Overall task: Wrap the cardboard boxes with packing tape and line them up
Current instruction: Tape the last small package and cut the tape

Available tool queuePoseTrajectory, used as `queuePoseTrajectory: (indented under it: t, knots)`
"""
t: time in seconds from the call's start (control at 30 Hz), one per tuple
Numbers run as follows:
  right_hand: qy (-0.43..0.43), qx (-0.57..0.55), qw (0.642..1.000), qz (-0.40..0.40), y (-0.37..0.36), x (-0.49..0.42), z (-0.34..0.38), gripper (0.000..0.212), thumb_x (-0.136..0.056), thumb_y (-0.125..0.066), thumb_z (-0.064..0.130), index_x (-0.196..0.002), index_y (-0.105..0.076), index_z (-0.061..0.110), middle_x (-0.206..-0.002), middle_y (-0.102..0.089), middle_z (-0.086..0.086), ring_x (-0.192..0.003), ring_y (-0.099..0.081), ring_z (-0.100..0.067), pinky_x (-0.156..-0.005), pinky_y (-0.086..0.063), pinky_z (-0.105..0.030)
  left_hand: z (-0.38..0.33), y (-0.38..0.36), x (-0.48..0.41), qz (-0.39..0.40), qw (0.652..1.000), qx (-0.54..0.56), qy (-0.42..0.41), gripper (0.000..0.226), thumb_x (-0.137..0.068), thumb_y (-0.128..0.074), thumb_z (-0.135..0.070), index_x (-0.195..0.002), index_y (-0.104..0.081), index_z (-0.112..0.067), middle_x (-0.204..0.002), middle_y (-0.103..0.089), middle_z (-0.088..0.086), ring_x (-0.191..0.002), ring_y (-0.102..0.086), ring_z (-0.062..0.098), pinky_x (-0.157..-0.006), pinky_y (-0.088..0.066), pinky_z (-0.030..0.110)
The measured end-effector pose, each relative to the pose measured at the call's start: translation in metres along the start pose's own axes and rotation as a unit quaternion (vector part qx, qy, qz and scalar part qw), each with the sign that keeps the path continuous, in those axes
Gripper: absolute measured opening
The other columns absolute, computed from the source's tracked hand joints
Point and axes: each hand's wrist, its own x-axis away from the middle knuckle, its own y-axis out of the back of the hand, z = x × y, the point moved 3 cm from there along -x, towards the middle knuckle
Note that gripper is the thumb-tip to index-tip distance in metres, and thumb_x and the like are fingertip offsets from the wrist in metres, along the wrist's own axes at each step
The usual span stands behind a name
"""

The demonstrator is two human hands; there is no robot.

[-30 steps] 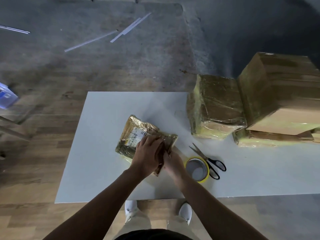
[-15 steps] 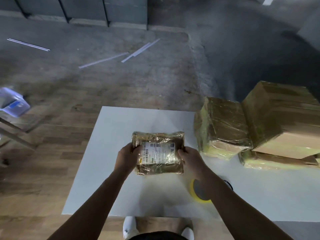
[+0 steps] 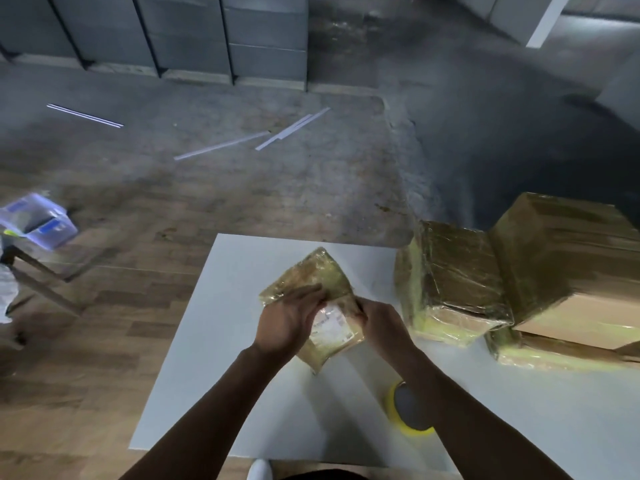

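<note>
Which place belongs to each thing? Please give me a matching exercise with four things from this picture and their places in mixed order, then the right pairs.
Things:
1. small wrapped package
2. tape roll
3. plastic container
4. white strips

Places:
A. on the grey floor beyond the table
B. held by the left hand and right hand over the table
C. on the table, partly hidden by the right arm
D. at the left edge of the view, off the table

Pairs: 1-B, 2-C, 3-D, 4-A.
</note>
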Motion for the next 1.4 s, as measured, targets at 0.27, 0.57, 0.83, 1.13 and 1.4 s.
queuePoseTrajectory:
  t: [0.27, 0.57, 0.83, 1.13, 1.4]
  knots:
    - [-0.061, -0.028, 0.998, 0.021, 0.0, 0.009, -0.042, 0.028, -0.084, -0.065, 0.011, -0.112, -0.067, 0.016, -0.093, -0.071, 0.008, -0.096, -0.066, -0.019, -0.071, -0.04, -0.012, 0.057, -0.028, 0.04, 0.152, 0.852, 0.194, 0.462, 0.062, -0.093, -0.057, -0.041, -0.143, -0.039, -0.009, -0.139, -0.047, 0.019, -0.119, -0.053, 0.031, -0.098, -0.047, 0.043]
    - [-0.116, -0.271, 0.955, 0.024, 0.014, 0.002, -0.027, 0.037, -0.09, -0.06, 0.045, -0.121, -0.055, 0.026, -0.1, -0.067, 0.008, -0.093, -0.066, -0.014, -0.085, -0.053, -0.036, 0.044, -0.029, 0.031, 0.124, 0.731, 0.377, 0.555, 0.024, -0.094, -0.053, -0.041, -0.106, -0.053, -0.02, -0.104, -0.064, 0.01, -0.083, -0.069, 0.028, -0.06, -0.06, 0.038]
    - [-0.227, -0.311, 0.922, -0.03, 0.026, -0.013, -0.031, 0.02, -0.1, -0.049, 0.022, -0.1, -0.06, 0.005, -0.095, -0.058, -0.012, -0.085, -0.064, -0.031, -0.064, -0.059, -0.051, 0.042, -0.017, 0.001, 0.054, 0.915, 0.19, 0.352, 0.041, -0.089, -0.057, -0.049, -0.104, -0.066, -0.013, -0.113, -0.058, 0.002, -0.106, -0.057, 0.022, -0.091, -0.048, 0.039]
    - [-0.3, -0.333, 0.894, 0.008, 0.038, -0.025, -0.033, 0.025, -0.1, -0.046, 0.022, -0.093, -0.059, 0.001, -0.08, -0.05, -0.013, -0.077, -0.069, -0.04, -0.048, -0.058, -0.038, 0.03, -0.03, 0.001, 0.219, 0.933, 0.187, 0.216, 0.131, -0.059, -0.084, -0.049, -0.153, 0.004, -0.024, -0.153, -0.022, 0.003, -0.139, -0.025, 0.022, -0.108, -0.035, 0.039]
    - [-0.104, -0.221, 0.97, 0.005, 0.042, -0.036, -0.019, 0.046, -0.098, -0.048, 0.045, -0.136, -0.042, 0.021, -0.104, -0.067, -0.003, -0.078, -0.066, -0.012, -0.059, -0.048, -0.024, 0.036, -0.02, -0.009, 0.071, 0.895, 0.32, 0.304, 0.061, -0.078, -0.072, -0.042, -0.129, -0.043, -0.029, -0.115, -0.063, -0.006, -0.108, -0.059, 0.016, -0.085, -0.052, 0.036]
